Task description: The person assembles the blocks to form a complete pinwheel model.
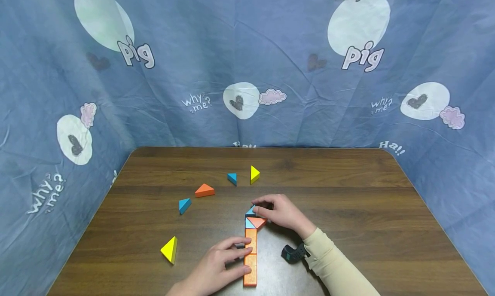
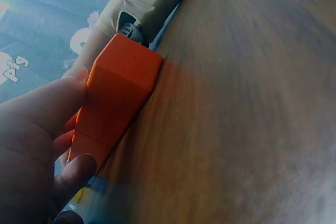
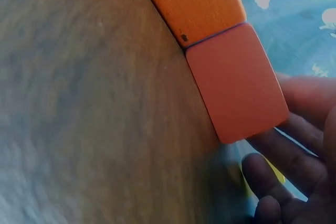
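Observation:
Two orange rectangular blocks lie end to end in a line in the head view. My left hand rests its fingertips on them from the left, fingers fairly straight. At the line's far end, a blue triangular block sits against an orange triangular block. Just beyond these, my right hand pinches another blue triangular block between thumb and forefinger. The right wrist view shows the orange triangular block's flat side with the right fingers close by; the pinched block is hidden there.
Left of the line lie a yellow triangular block, a blue one and an orange one. Farther back are a small blue triangle and a yellow triangle. A black device is at the right sleeve.

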Motion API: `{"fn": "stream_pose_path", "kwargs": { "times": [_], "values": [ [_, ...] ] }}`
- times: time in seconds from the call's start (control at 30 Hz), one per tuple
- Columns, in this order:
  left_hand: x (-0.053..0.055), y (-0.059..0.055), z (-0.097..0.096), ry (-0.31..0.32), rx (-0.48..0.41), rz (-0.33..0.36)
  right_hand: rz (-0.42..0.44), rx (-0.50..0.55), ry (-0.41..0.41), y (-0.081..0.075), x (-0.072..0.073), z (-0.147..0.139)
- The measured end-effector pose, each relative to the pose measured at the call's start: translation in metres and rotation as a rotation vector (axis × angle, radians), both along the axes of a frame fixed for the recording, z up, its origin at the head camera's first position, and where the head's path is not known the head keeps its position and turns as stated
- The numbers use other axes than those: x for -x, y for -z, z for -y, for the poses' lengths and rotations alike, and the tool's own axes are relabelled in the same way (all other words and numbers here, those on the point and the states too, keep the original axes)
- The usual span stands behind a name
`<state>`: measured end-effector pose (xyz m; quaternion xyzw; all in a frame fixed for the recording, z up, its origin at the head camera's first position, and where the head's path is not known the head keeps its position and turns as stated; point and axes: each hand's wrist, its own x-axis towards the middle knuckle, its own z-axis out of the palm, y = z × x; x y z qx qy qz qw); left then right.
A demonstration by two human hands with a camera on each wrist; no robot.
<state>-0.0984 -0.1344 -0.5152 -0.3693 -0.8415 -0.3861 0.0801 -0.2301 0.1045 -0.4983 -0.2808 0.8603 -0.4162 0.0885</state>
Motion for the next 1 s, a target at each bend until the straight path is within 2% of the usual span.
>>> {"fn": "stream_pose_path", "kwargs": {
  "times": [0.2,0.43,0.67,1.0],
  "values": [
    [-0.0003,0.0004,0.0004,-0.005,0.001,0.012,-0.036,-0.013,0.009,0.0021,0.0008,0.0005],
    [-0.0006,0.0002,0.0013,0.001,-0.002,0.019,0.005,-0.005,0.005,0.0016,0.0002,-0.0009],
    [-0.0006,0.0001,0.0004,-0.010,0.001,0.040,0.009,-0.007,0.001,0.0002,-0.0003,-0.0011],
    [-0.0011,-0.0014,-0.0007,-0.015,-0.027,-0.028,0.019,-0.015,0.002,0.0006,0.0002,-0.0013]
  ]
}}
